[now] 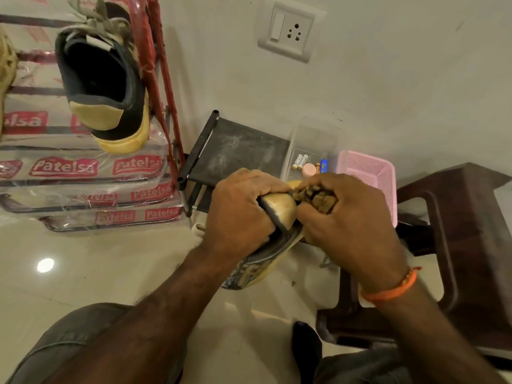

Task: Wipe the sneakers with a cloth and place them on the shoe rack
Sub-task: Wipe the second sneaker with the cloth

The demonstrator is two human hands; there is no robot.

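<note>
My left hand (241,209) grips a black and yellow sneaker (278,214) around its heel, with the sole turned down and toward me. My right hand (349,220) holds a crumpled brown cloth (315,196) and presses it against the sneaker's heel. The matching sneaker (104,87) sits on the upper shelf of the red shoe rack (163,87) at the left, heel toward me. Plastic wrap printed "Patelsa" covers the rack's shelves (83,167).
A small black stand (235,148) sits by the wall behind my hands. Beside it are a clear box holding batteries (310,151) and a pink plastic basket (371,173). A dark brown stool (457,245) stands at the right. A wall socket (291,29) is above.
</note>
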